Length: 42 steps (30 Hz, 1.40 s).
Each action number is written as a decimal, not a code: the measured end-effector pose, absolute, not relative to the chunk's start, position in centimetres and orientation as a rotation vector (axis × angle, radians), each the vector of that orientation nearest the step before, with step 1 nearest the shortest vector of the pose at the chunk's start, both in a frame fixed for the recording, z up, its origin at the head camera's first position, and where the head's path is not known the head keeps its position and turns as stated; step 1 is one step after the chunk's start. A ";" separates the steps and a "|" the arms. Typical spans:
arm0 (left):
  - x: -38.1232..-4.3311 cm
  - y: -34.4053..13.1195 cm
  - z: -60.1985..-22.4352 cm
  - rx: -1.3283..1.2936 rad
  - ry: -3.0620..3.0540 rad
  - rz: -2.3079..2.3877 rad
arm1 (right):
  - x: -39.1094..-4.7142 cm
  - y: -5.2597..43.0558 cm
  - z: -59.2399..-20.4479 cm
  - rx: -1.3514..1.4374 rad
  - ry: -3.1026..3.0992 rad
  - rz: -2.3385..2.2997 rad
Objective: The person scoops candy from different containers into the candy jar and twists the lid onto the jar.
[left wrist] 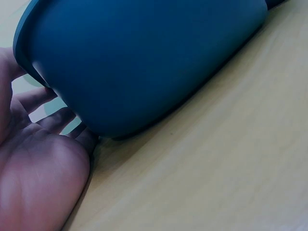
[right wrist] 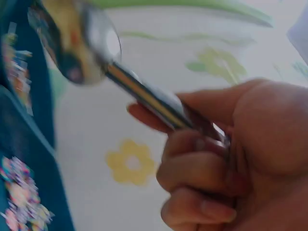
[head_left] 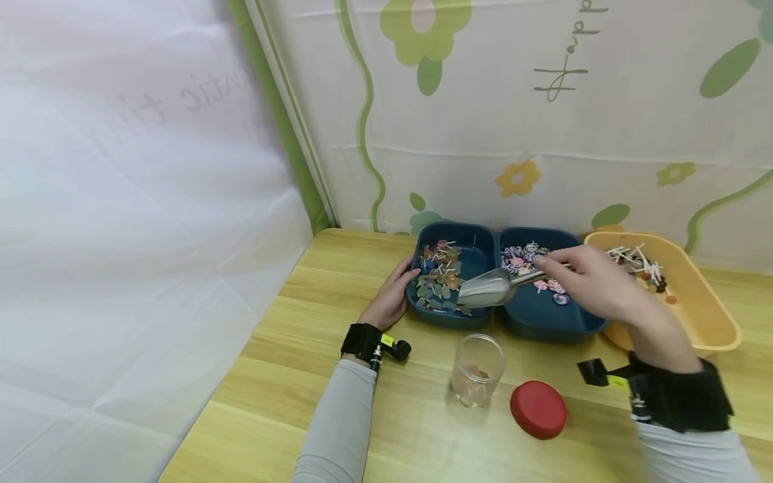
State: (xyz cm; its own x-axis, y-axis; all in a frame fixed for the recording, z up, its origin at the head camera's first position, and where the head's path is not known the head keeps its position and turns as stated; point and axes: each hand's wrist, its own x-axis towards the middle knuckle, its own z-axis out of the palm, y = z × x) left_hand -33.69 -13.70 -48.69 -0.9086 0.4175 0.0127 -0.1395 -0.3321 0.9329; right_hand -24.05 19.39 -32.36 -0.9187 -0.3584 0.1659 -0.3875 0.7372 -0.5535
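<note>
In the head view, my right hand (head_left: 598, 282) grips the handle of a metal scoop (head_left: 486, 288), fingers curled round it in the right wrist view. The scoop's bowl is over the front right of the left blue bin (head_left: 474, 322), which has small lollipop-shaped pieces (head_left: 439, 272) along its left side. My left hand (head_left: 389, 298) holds that bin's left side, thumb at the rim and fingers along the outer wall. In the left wrist view, the bin's wall (left wrist: 144, 62) hides some fingertips. A clear jar (head_left: 478, 369) with a little something inside stands uncapped in front.
Beside the left bin stands a second blue bin (head_left: 552, 332) with swirl lollipop pieces (head_left: 525, 258). Farther right is a yellow bin (head_left: 709, 322) with white-stick pieces (head_left: 637, 258). A red lid (head_left: 539, 409) lies right of the jar. A printed curtain (head_left: 483, 134) hangs behind the wooden table (head_left: 272, 349).
</note>
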 end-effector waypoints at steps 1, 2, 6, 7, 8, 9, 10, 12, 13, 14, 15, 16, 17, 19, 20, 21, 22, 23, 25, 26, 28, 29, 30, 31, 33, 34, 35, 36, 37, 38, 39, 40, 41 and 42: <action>-33.7 -13.7 -48.7 0.359 1.566 2.287 | -24.2 18.6 -32.7 0.599 -2.907 0.883; -33.8 -13.7 -48.7 0.364 1.566 2.289 | -24.3 17.8 -33.0 0.576 -2.931 0.831; -33.8 -13.7 -48.8 0.372 1.571 2.289 | -24.5 15.3 -34.2 0.443 -2.984 0.624; -33.8 -13.7 -48.8 0.372 1.570 2.290 | -24.4 14.9 -34.6 0.400 -2.988 0.596; -33.8 -13.7 -48.8 0.373 1.568 2.292 | -24.4 14.5 -34.8 0.362 -2.980 0.574; -33.8 -13.7 -48.8 0.373 1.568 2.292 | -24.3 14.2 -35.1 0.330 -2.965 0.564; -33.8 -13.7 -48.8 0.372 1.566 2.293 | -24.3 13.9 -35.3 0.306 -2.945 0.559; -33.8 -13.7 -48.9 0.368 1.565 2.296 | -24.3 13.4 -35.8 0.260 -2.910 0.558; -33.8 -13.7 -48.9 0.367 1.564 2.295 | -24.3 13.2 -36.0 0.249 -2.890 0.553; -33.8 -13.7 -48.9 0.365 1.567 2.294 | -24.3 13.1 -36.2 0.241 -2.869 0.549; -33.8 -13.7 -48.9 0.364 1.570 2.292 | -24.3 13.0 -36.4 0.233 -2.853 0.545; -33.8 -13.7 -48.9 0.362 1.572 2.291 | -24.4 13.0 -36.6 0.226 -2.842 0.543; -33.8 -13.7 -48.8 0.362 1.575 2.290 | -24.5 13.0 -36.7 0.217 -2.840 0.545; -33.8 -13.7 -48.9 0.369 1.576 2.289 | -24.8 13.1 -37.0 0.204 -2.844 0.551; -33.8 -13.7 -48.9 0.372 1.572 2.291 | -25.0 13.3 -37.2 0.200 -2.850 0.559; -33.8 -13.7 -48.9 0.376 1.570 2.291 | -25.3 13.4 -37.3 0.198 -2.863 0.569; -33.9 -13.7 -48.9 0.378 1.563 2.293 | -25.5 13.6 -37.6 0.202 -2.873 0.579; -33.8 -13.7 -48.9 0.381 1.558 2.295 | -25.7 13.7 -37.8 0.203 -2.882 0.590; -33.8 -13.7 -48.9 0.380 1.552 2.296 | -26.2 13.9 -38.4 0.218 -2.892 0.610; -33.8 -13.7 -48.9 0.380 1.552 2.298 | -26.4 14.0 -38.7 0.231 -2.902 0.621; -33.8 -13.7 -48.9 0.379 1.555 2.298 | -26.7 14.0 -39.2 0.256 -2.920 0.634; -33.8 -13.6 -49.0 0.380 1.559 2.297 | -26.9 14.0 -39.5 0.269 -2.931 0.639; -33.8 -13.6 -49.0 0.381 1.562 2.297 | -27.1 14.1 -39.7 0.289 -2.943 0.641; -33.8 -13.6 -49.0 0.383 1.563 2.296 | -27.2 14.2 -39.8 0.317 -2.952 0.642; -33.8 -13.6 -49.0 0.377 1.567 2.297 | -27.5 14.5 -40.0 0.375 -2.966 0.649; -33.8 -13.6 -49.0 0.372 1.569 2.297 | -27.6 14.7 -40.0 0.409 -2.971 0.655; -33.8 -13.6 -49.0 0.369 1.572 2.295 | -27.7 14.9 -40.0 0.443 -2.976 0.665; -33.7 -13.6 -49.0 0.364 1.575 2.295 | -27.8 15.0 -39.9 0.477 -2.979 0.676; -33.7 -13.6 -49.0 0.359 1.578 2.294 | -27.8 15.1 -39.9 0.505 -2.984 0.688; -33.7 -13.6 -49.0 0.353 1.584 2.293 | -27.9 15.2 -39.8 0.527 -2.991 0.704; -33.7 -13.7 -49.0 0.351 1.585 2.292 | -27.9 15.3 -39.7 0.546 -2.995 0.715; -33.7 -13.7 -49.0 0.350 1.587 2.292 | -28.0 15.4 -39.7 0.563 -2.998 0.727; -33.7 -13.7 -49.0 0.351 1.589 2.292 | -28.0 15.4 -39.7 0.578 -2.999 0.750; -33.7 -13.7 -49.0 0.352 1.587 2.294 | -28.1 15.4 -39.7 0.597 -2.997 0.776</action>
